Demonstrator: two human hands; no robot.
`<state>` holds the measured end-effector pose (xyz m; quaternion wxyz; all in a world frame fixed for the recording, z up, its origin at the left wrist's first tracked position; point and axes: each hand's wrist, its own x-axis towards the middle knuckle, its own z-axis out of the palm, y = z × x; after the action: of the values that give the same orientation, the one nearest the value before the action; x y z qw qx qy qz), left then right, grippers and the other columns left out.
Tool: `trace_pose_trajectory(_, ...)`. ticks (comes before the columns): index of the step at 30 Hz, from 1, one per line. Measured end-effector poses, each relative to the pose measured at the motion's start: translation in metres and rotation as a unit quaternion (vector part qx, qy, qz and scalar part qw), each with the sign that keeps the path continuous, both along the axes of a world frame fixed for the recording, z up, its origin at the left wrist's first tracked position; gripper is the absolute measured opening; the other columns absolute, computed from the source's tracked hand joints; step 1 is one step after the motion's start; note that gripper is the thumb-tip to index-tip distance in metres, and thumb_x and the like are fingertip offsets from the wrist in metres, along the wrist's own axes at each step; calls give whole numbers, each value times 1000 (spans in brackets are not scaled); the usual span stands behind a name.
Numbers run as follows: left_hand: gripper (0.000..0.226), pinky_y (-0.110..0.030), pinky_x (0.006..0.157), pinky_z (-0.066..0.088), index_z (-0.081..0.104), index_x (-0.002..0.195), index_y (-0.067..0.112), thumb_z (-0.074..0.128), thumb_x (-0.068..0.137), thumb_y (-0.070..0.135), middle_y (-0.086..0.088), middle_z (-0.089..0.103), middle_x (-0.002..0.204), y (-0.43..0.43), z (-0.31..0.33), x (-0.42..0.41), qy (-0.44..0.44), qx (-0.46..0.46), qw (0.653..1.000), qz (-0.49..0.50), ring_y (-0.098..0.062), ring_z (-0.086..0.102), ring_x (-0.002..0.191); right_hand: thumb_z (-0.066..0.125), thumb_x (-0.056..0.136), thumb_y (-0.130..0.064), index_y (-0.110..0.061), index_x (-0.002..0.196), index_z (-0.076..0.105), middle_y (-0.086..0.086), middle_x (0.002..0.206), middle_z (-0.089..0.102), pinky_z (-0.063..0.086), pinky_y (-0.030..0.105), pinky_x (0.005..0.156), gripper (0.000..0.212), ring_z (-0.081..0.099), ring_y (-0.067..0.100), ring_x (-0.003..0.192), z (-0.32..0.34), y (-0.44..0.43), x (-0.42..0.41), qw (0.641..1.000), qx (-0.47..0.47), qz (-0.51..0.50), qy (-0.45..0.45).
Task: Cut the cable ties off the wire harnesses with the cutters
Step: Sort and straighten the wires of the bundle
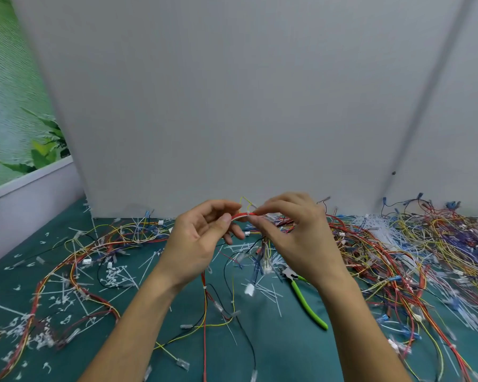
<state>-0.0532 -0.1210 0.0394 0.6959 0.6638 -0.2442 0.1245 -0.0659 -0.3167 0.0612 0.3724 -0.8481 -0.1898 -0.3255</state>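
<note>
Both my hands are raised above the green table, holding one wire harness (242, 215) of red, white and yellow wires between them. My left hand (202, 238) pinches the bundle with thumb and fingers on its left side. My right hand (295, 235) pinches it at a white cable tie (250, 213) on the right. The rest of the harness hangs down to the table, with white connectors (249, 289) dangling. The green-handled cutters (305, 299) lie on the table under my right wrist, held by neither hand.
A tangled heap of harnesses (414, 244) fills the right side of the table. More loose wires (100, 244) and cut white tie scraps (113, 277) litter the left. A grey wall panel (232, 106) stands right behind the table.
</note>
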Motion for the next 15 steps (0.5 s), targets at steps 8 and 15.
trace_pose_trajectory(8, 29, -28, 76, 58, 63, 116, 2, 36, 107, 3, -18, 76, 104, 7, 6, -1, 49, -13, 997, -52, -36, 74, 94, 74, 94, -32, -24, 111, 74, -14, 105, 70, 43, 52, 100, 19, 59, 13, 110, -5, -8, 5, 999, -36, 23, 20)
trace_pose_trajectory(15, 28, -30, 84, 59, 62, 118, 2, 36, 107, 6, -16, 76, 109, 6, 4, 0, 72, 3, 995, -75, -34, 73, 102, 75, 94, -20, -20, 103, 80, -11, 97, 74, 46, 55, 91, 10, 64, 17, 97, -12, -2, 10, 997, -55, 51, -2)
